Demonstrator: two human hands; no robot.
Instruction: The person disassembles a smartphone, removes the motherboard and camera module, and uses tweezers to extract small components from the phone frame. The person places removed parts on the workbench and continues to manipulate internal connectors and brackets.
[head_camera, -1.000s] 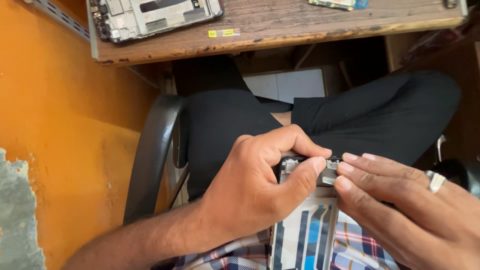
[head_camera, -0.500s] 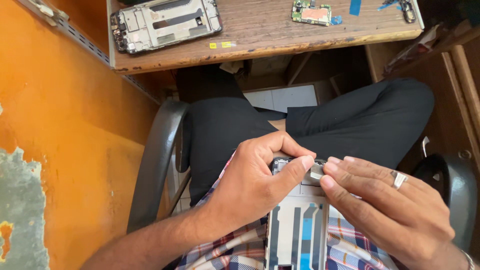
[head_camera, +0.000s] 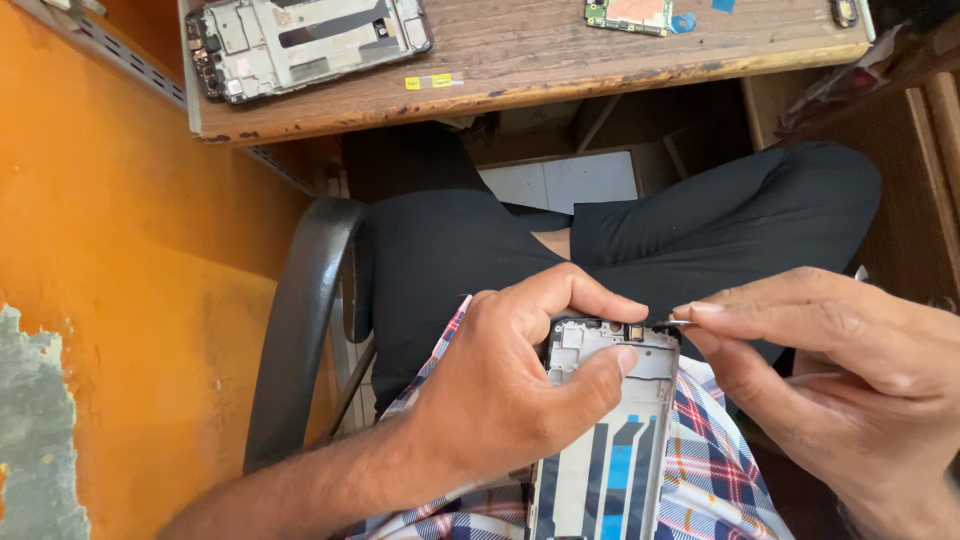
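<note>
I see the left hand (head_camera: 500, 400) wrapped around the upper end of a phone frame (head_camera: 610, 430) held over the lap, thumb pressed flat on its face and fingers curled behind its top edge. The frame's lower part runs off the bottom of the view. The right hand (head_camera: 850, 380) pinches a thin metal piece (head_camera: 678, 322) between thumb and forefinger at the frame's top right corner; I cannot make out what it is. Its wrist is cut off. On the wooden desk (head_camera: 520, 80) another phone chassis (head_camera: 305, 40) lies near the left edge, and a circuit board (head_camera: 630, 14) is clipped by the far edge.
</note>
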